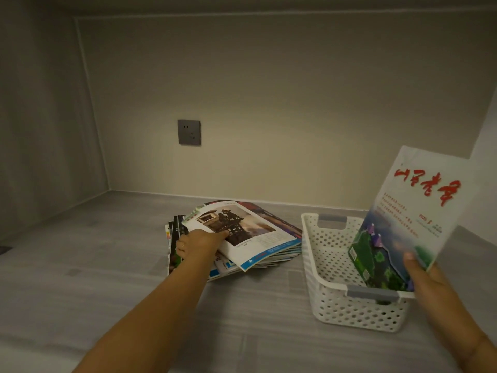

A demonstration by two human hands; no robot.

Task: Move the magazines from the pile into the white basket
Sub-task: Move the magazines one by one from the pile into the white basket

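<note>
A loose pile of magazines (271, 232) lies on the grey floor at centre. My left hand (200, 242) rests on the pile's top magazine (258, 238), thumb on its cover and fingers curled under its left edge. The white perforated basket (349, 310) with grey handles stands to the right of the pile. My right hand (427, 281) grips a white magazine with red lettering (419, 205) by its lower corner, upright and tilted over the basket's right side. A green-covered magazine (371, 257) stands inside the basket, partly behind the held one.
A beige wall with a grey power socket (189, 132) stands behind the pile. A side wall closes the space on the left. Grey floor (107, 278) stretches in front of and left of the pile.
</note>
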